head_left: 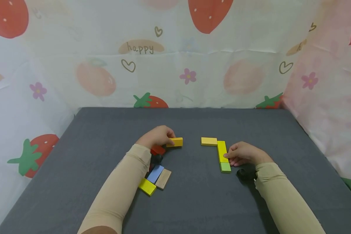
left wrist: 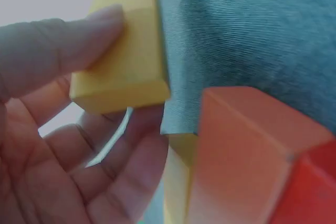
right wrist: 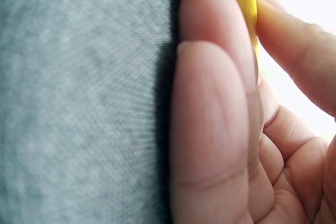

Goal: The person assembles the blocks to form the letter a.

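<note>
My left hand (head_left: pixel 158 136) pinches an orange-yellow block (head_left: pixel 177 142) between thumb and fingers; in the left wrist view the thumb lies across its broad face. Close to this hand is a red block (head_left: pixel 158 149), partly covered by the wrist. My right hand (head_left: pixel 247 154) has its thumb and fingertips on the long edge of a bright yellow block (head_left: pixel 221 149). That block lies flat, a green block (head_left: pixel 225 167) at its near end and a light orange-yellow block (head_left: pixel 209 141) at its far left corner. In the right wrist view, fingers hide much of the yellow block.
Near the left forearm lie a blue block (head_left: pixel 155 174), a tan block (head_left: pixel 163 179) and another yellow block (head_left: pixel 147 187), set side by side. A dark grey cloth (head_left: pixel 193 204) covers the table. Strawberry-printed curtains (head_left: pixel 175 58) stand behind and at both sides.
</note>
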A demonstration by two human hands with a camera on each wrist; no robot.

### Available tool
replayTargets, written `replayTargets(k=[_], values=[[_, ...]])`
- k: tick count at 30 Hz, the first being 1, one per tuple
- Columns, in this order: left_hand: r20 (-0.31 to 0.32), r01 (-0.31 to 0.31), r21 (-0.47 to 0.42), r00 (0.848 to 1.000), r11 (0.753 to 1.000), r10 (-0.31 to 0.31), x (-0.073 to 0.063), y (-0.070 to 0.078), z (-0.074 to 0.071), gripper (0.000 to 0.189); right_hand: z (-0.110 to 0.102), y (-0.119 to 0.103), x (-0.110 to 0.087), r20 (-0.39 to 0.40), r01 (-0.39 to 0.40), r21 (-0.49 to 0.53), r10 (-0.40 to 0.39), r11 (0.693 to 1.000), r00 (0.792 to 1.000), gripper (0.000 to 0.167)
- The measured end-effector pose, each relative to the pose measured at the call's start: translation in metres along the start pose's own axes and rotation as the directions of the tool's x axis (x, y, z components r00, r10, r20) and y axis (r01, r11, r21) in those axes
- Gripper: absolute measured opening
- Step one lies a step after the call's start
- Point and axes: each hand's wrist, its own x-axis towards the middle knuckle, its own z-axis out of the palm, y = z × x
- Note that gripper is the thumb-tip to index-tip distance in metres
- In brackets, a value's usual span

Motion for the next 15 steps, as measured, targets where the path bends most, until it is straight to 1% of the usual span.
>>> replayTargets(k=[4,9,15], values=[[-0.022,-0.026,-0.025,0.999,0.999,0.026,0.005,0.004,-0.001,0.008,-0.001,0.0,0.0,0.005,0.0,0.0,0.0,1.0,1.0,0.022],[-0.06,-0.035,-0.061,0.998,0.998,0.031,0.013,0.011,0.003,0.014,-0.001,0.0,-0.001,-0.002,-0.001,0.007,0.001,1.0,1.0,0.021],[-0.084,-0.01,-0.144,0.997,0.989,-0.002,0.023,0.021,0.01,0.021,-0.001,0.0,-0.001,-0.004,0.006,0.004,-0.006,1.0,1.0,0.022]])
